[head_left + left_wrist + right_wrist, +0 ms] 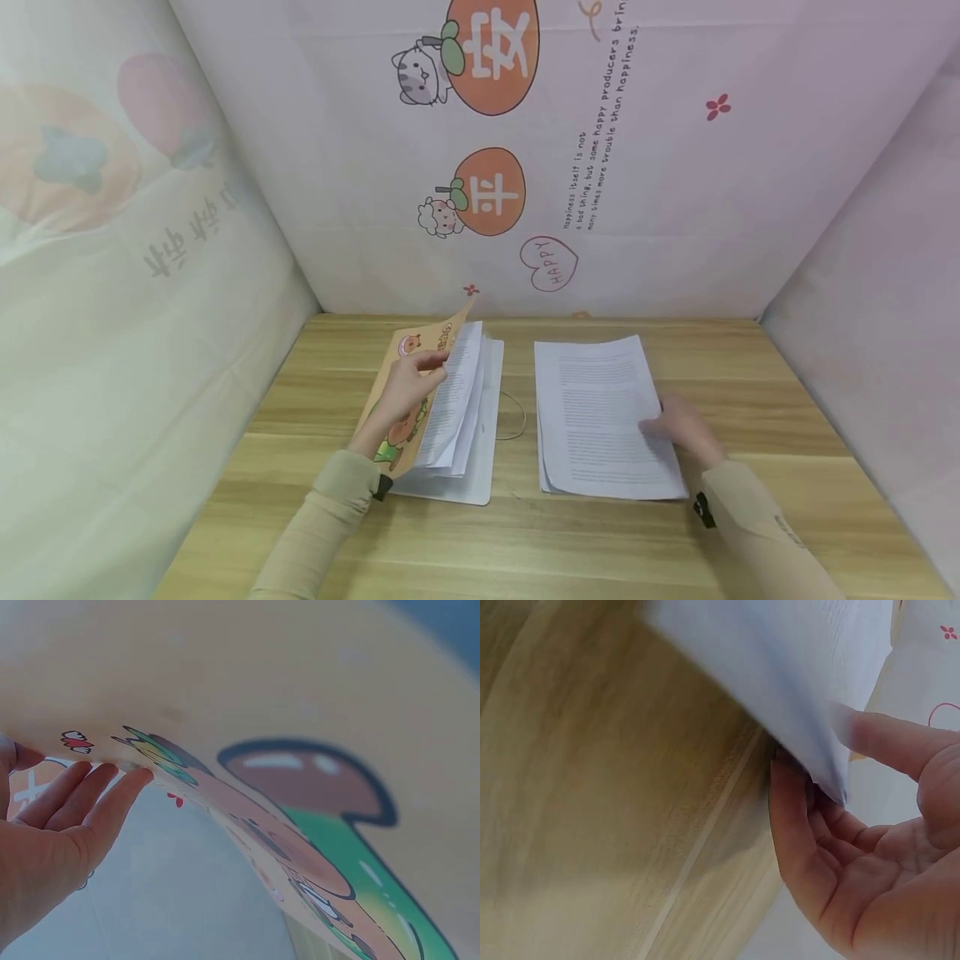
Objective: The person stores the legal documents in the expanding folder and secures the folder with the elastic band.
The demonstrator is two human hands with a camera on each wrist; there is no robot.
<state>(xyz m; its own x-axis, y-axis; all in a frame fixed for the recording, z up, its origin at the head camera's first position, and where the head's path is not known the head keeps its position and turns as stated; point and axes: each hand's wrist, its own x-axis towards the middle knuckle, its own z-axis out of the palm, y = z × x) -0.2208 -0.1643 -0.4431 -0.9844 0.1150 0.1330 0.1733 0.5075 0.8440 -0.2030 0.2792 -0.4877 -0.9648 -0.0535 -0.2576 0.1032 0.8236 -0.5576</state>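
Observation:
On the left of the table lies a file folder, its tan cover (405, 350) with cartoon prints lifted at a slant. My left hand (411, 385) holds the cover near its free edge; in the left wrist view the fingertips (139, 780) meet the cover. Loose printed sheets (453, 400) stand partly raised inside, over the pale back cover (486, 442). To the right is a stack of printed paper (600, 417). My right hand (682, 429) grips its right edge, thumb on top and fingers underneath, as the right wrist view shows with the paper edge (780, 697).
A thin elastic loop (521, 417) extends from the folder's right side onto the wooden table (562, 550). White printed cloth (360, 183) encloses the table at the back and both sides.

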